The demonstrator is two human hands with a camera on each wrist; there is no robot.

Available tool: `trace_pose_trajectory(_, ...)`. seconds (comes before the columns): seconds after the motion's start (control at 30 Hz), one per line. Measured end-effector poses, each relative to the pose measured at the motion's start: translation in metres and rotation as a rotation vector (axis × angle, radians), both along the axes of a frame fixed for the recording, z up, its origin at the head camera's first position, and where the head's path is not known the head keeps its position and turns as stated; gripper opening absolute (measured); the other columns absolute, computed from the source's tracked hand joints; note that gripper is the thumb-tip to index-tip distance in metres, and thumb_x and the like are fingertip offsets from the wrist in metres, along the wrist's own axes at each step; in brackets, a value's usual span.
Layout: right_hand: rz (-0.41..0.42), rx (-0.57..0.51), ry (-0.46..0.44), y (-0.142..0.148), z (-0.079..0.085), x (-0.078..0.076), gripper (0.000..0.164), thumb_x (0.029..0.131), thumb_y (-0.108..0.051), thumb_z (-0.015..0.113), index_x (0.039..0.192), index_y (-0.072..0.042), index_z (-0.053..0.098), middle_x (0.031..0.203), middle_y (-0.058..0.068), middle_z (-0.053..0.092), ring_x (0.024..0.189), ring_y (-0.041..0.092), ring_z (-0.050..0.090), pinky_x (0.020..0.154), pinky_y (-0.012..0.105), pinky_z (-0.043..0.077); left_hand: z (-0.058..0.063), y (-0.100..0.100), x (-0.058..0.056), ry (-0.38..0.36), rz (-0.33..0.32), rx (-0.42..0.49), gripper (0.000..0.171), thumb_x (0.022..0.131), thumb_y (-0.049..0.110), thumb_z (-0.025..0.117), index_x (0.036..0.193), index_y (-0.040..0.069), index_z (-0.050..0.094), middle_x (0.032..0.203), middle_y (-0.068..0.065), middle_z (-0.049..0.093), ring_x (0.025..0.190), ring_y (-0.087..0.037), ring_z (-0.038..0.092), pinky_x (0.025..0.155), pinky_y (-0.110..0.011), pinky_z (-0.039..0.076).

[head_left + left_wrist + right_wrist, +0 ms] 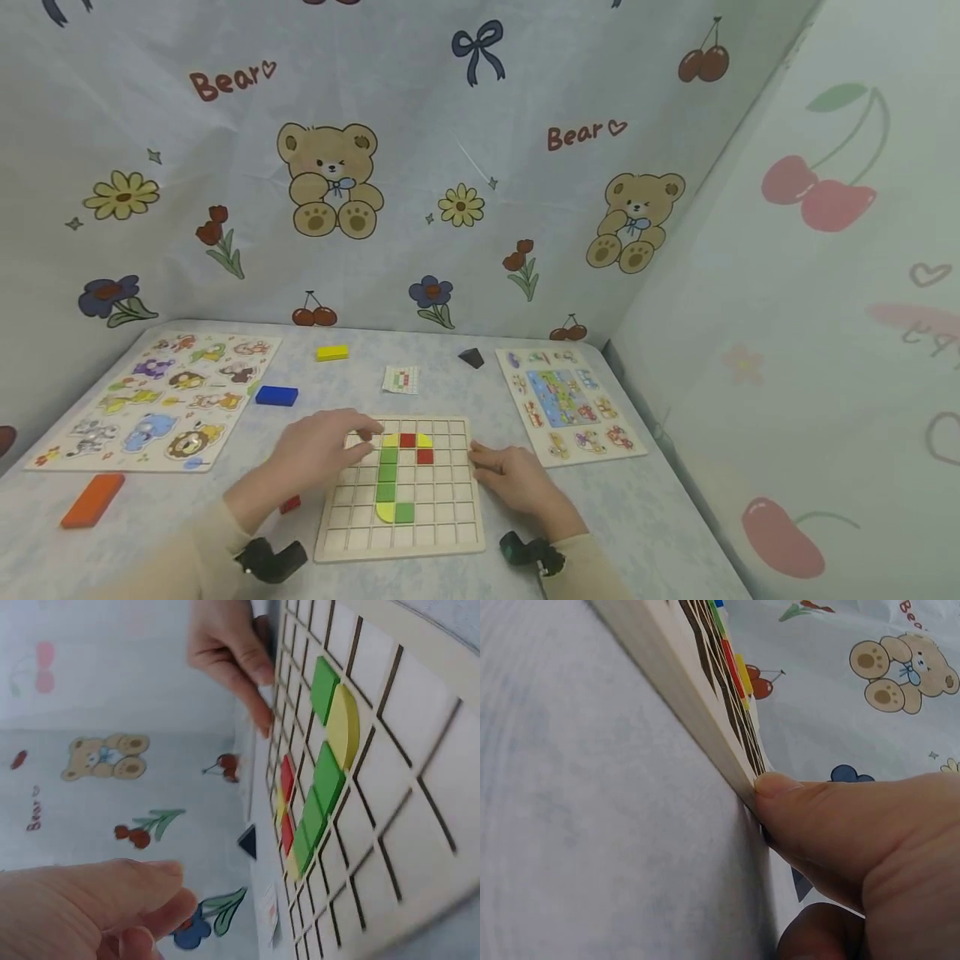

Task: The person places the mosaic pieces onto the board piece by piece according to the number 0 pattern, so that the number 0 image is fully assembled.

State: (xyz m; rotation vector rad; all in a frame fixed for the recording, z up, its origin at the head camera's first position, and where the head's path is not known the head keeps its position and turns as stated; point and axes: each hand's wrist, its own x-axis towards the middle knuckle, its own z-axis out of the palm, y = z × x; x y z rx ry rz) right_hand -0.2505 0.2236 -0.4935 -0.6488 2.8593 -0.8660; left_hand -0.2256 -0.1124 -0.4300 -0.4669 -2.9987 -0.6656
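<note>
A square wooden grid board point(442, 510) lies on the table, carrying green squares point(387, 473), red squares point(424, 457) and rounded yellow pieces point(385, 512) in a hook-like outline. Over the board's upper left part hovers my left hand point(318, 450), thumb and forefinger apart. The left wrist view shows nothing between that hand's thumb point(142, 881) and fingers. At the board's right edge is my right hand point(517, 479), its fingertips touching the side. In the right wrist view the thumb point(810, 799) presses against the board's edge; the other fingers are partly hidden behind it.
A small red block point(289, 504) lies by my left forearm, an orange block point(92, 500) farther left. Blue point(277, 396) and yellow point(332, 353) blocks, a pattern card point(401, 380) and a black piece point(472, 358) lie beyond. Picture puzzles point(258, 354) point(630, 446) flank them.
</note>
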Motion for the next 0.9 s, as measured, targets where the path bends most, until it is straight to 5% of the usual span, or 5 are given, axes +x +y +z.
trace_pose_trajectory(0.13, -0.001, -0.007, -0.015, -0.003, 0.000, -0.001, 0.036, 0.099, -0.029, 0.068, 0.135, -0.021, 0.069, 0.148, -0.010, 0.057, 0.138, 0.024, 0.054, 0.111, 0.049, 0.044, 0.001, -0.052, 0.026, -0.086, 0.089, 0.038, 0.031, 0.091, 0.027, 0.078, 0.121, 0.026, 0.074, 0.104, 0.010, 0.073, 0.077, -0.011, 0.058, 0.063, -0.033, 0.047)
trace_pose_trajectory(0.3, -0.021, -0.007, -0.019, -0.002, -0.001, -0.002, 0.036, 0.099, -0.030, 0.068, 0.134, -0.022, 0.069, 0.148, -0.011, 0.057, 0.139, 0.024, 0.054, 0.112, 0.049, 0.043, -0.022, -0.087, 0.039, -0.192, 0.161, 0.085, 0.035, 0.084, 0.036, 0.085, 0.117, 0.029, 0.075, 0.116, 0.005, 0.073, 0.080, -0.013, 0.057, 0.066, -0.032, 0.049)
trace_pose_trajectory(0.53, -0.027, -0.020, -0.034, -0.001, -0.001, -0.002, 0.036, 0.099, -0.031, 0.068, 0.134, -0.022, 0.069, 0.147, -0.010, 0.057, 0.140, 0.024, 0.053, 0.112, 0.050, 0.042, -0.048, -0.097, 0.043, -0.255, 0.223, 0.108, 0.046, 0.073, 0.042, 0.091, 0.113, 0.027, 0.076, 0.110, 0.007, 0.073, 0.089, -0.014, 0.059, 0.079, -0.042, 0.055)
trace_pose_trajectory(0.9, -0.034, -0.029, -0.049, -0.001, -0.001, -0.001, 0.036, 0.099, -0.033, 0.068, 0.133, -0.023, 0.070, 0.148, -0.011, 0.057, 0.140, 0.025, 0.052, 0.113, 0.051, 0.042, -0.053, -0.095, 0.043, -0.226, 0.192, 0.095, 0.032, 0.076, 0.037, 0.090, 0.104, 0.030, 0.076, 0.100, 0.012, 0.070, 0.086, -0.011, 0.058, 0.076, -0.037, 0.052)
